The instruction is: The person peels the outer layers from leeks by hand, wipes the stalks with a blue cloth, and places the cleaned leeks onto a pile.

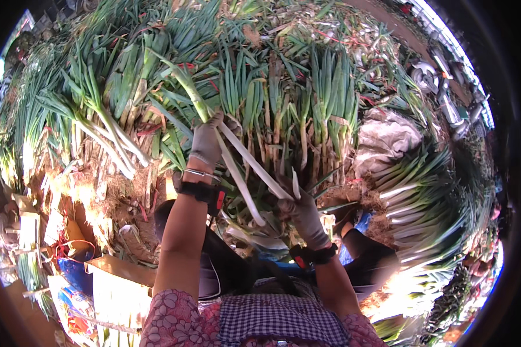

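My left hand (206, 141), in a grey glove, is closed round the middle of two large green onions. Their green tops point up and to the left. One green onion (250, 159) slants down to the right, its white end at my right hand (302, 218). That hand, gloved too, has its fingers closed on the white end, and a pale strip of outer leaf (295, 184) sticks up beside them. The second green onion (239, 184) hangs with its white end free between my hands. Below lie loose peeled leaves (255, 236).
Unpeeled green onions (272, 107) stand in a dense row ahead. A few white-stemmed ones (111, 139) rest on the heap at left. Rows of clean green onions (425, 202) lie at right, near a crumpled pale sack (386, 137). At lower left is a cardboard box (120, 270).
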